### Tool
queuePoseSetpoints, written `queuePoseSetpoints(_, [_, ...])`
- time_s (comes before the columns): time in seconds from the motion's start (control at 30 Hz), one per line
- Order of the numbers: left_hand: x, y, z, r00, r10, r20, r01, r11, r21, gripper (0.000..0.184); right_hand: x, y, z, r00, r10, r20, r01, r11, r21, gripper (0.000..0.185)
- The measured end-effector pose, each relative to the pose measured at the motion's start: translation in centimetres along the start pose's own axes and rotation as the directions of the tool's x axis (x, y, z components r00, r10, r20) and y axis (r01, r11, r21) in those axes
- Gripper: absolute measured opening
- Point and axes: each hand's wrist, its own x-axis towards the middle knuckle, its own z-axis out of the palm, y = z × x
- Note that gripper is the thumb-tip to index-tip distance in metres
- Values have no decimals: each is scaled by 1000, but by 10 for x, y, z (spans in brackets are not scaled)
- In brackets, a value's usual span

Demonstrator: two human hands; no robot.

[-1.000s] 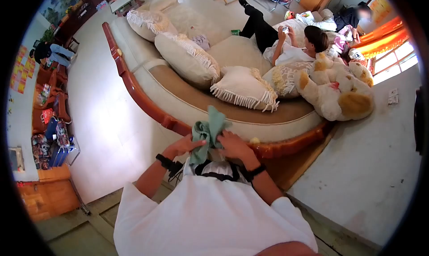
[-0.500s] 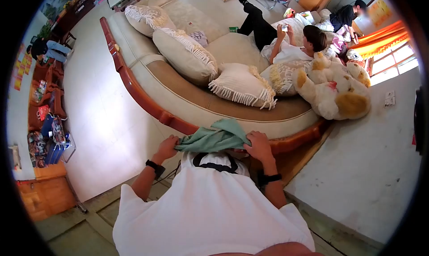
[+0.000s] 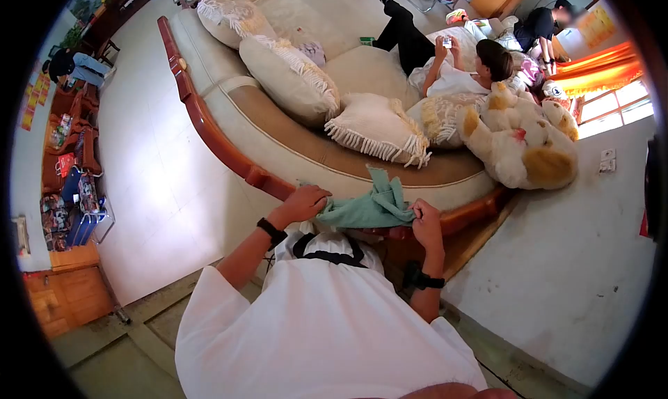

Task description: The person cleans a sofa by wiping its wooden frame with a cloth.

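A green cloth (image 3: 365, 207) is stretched, rumpled, between my hands at the wooden back rail (image 3: 261, 177) of the curved sofa. At its left end, my left hand (image 3: 306, 202) is closed on the cloth, back of the hand up. My right hand (image 3: 426, 225) makes a fist around the right end. One corner of the cloth sticks up toward the beige sofa back (image 3: 334, 163). Whether the cloth's underside touches the rail is hard to see.
Fringed cushions (image 3: 379, 129) and a plush dog (image 3: 525, 141) lie on the sofa. A person (image 3: 456, 75) reclines there holding a small device. Another person (image 3: 539, 30) is behind at right, and one more (image 3: 73, 68) bends at far left. A white wall (image 3: 557, 260) stands right.
Both hands and the cloth have shifted to the right. My left hand has turned over the cloth's end, and a corner now stands up.
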Motion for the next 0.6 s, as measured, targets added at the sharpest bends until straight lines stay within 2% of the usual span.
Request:
queuePoseSetpoints(0.03, [-6,1,-8,1000,-3,-24,4,999,32,28,0,-1,8,998,43,-39,-46,996,-81,15])
queuePoseSetpoints(0.07, [-14,4,-14,999,-10,-49,13,998,61,30,0,2,20,998,49,-30,-52,996,-77,15])
queuePoseSetpoints(0.13, [-22,-1,-24,998,-41,-48,44,996,79,31,4,5,37,994,-22,-110,5,988,-151,16])
queuePoseSetpoints(0.23, [-22,-15,-30,996,-84,-13,85,989,122,41,4,5,22,999,13,-31,-15,997,-70,14])
queuePoseSetpoints(0.27, [-17,-18,-26,995,-80,63,67,979,192,49,3,2,18,999,12,-41,-15,997,-70,14])
queuePoseSetpoints(0.3, [-11,-17,-22,987,-79,140,41,966,256,59,-4,-1,13,993,19,-120,-29,996,-83,14])
queuePoseSetpoints(0.33, [-3,-14,-13,987,-71,142,32,967,254,59,-14,-4,6,980,26,-197,-46,994,-99,13])
queuePoseSetpoints(0.37, [11,-11,-3,965,6,264,-51,985,165,69,-22,-9,-4,978,22,-208,-44,994,-102,13])
queuePoseSetpoints(0.43, [45,13,10,895,127,427,-156,987,34,86,-41,-11,-24,895,226,-385,-284,954,-101,12])
queuePoseSetpoints(0.47, [63,36,14,862,164,480,-185,983,-4,92,-50,3,-28,892,221,-393,-280,955,-99,12])
queuePoseSetpoints(0.5, [80,61,15,861,169,480,-192,981,-1,92,-60,22,-31,880,256,-401,-338,929,-151,12])
queuePoseSetpoints(0.53, [94,87,17,822,140,553,-161,987,-11,91,-66,35,-31,865,292,-408,-397,895,-202,12])
queuePoseSetpoints(0.57, [102,99,18,776,112,621,-129,991,-18,90,-68,38,-27,863,292,-412,-399,894,-202,12])
queuePoseSetpoints(0.6, [104,99,16,775,116,621,-134,991,-18,90,-69,39,-22,846,367,-386,-449,881,-148,10])
